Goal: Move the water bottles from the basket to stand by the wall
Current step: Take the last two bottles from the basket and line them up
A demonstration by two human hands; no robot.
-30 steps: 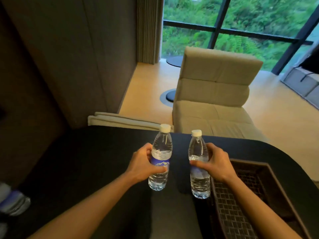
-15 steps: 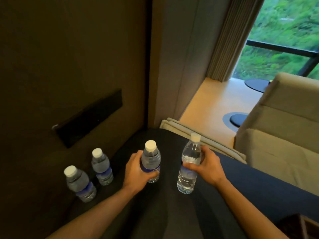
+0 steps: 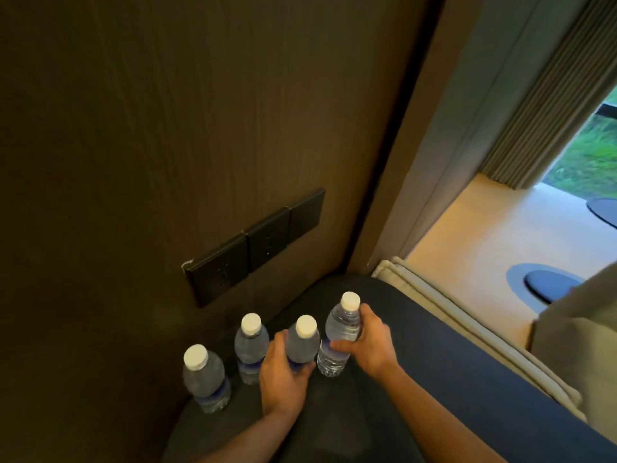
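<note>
Head view: we're at the far-left corner of the dark table [image 3: 450,389], w/ the brown wall [image 3: 167,128] along its left edge and a black outlet panel [image 3: 253,245] set into that wall just above the tabletop. Rounded table edge runs down the right side, w/ a beige cushion edge [image 3: 467,332] just beyond it, then bare floor [image 3: 484,235] and a grey curtain [image 3: 547,121] by the window. Open tabletop lies to the right of and below our hands; the wall side is tight. Two bottles stand upright by the wall, hands off them: nearest bottle [image 3: 205,379] at lower left, second bottle [image 3: 250,345] just beyond it. Our left hand [image 3: 283,372] has its grip wrapped round the third bottle [image 3: 302,342], upright, just right of the second. Our right hand [image 3: 370,345] has its grip closed round the fourth bottle [image 3: 340,332], tilted slightly, right beside the third; can't tell if its base touches the table. All four have white caps, blue labels, and clear water inside. Basket isn't in frame.
</note>
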